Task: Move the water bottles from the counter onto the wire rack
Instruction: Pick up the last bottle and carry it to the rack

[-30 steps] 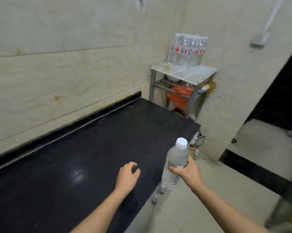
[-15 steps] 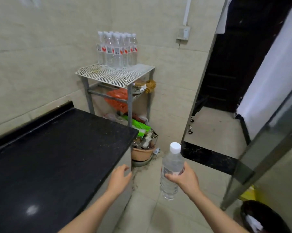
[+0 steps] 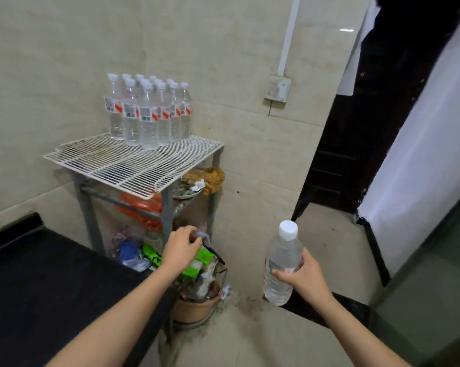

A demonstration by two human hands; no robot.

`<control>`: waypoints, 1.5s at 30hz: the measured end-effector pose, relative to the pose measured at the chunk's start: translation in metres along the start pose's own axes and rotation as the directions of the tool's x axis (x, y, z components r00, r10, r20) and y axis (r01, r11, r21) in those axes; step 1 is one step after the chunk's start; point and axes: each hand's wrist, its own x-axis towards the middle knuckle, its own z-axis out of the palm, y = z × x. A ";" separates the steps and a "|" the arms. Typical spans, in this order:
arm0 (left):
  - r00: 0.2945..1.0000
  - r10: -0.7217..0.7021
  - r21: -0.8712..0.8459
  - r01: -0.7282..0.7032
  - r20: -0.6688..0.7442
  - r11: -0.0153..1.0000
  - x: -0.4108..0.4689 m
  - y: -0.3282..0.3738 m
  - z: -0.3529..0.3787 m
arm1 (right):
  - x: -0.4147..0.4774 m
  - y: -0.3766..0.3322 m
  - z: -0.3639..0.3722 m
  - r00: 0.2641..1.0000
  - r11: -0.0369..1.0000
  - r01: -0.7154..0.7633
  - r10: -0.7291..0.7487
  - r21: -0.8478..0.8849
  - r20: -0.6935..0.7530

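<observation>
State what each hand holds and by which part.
The right hand grips a water bottle round its middle, at the label, with the cap upward. The left hand holds nothing.

An orange bag (image 3: 141, 207) sits above a cluttered clay pot (image 3: 194, 311).

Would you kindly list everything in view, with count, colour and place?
wire rack: one, white, in the corner.
rack bottles: roughly a dozen, clear, white caps, rear of the rack top.
water bottle: one, clear, white cap, in the right hand.
counter: one, black, lower left.
bag: one, orange, under the rack top.
pot: one, brown, on the floor.
left hand: one, empty, near the counter's corner.
right hand: one, grips the water bottle.
</observation>
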 end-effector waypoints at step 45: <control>0.870 -0.087 0.775 0.473 -0.485 0.419 0.288 0.023 0.022 | 0.565 -0.280 0.171 0.796 0.871 0.476 -0.485 0.121 0.362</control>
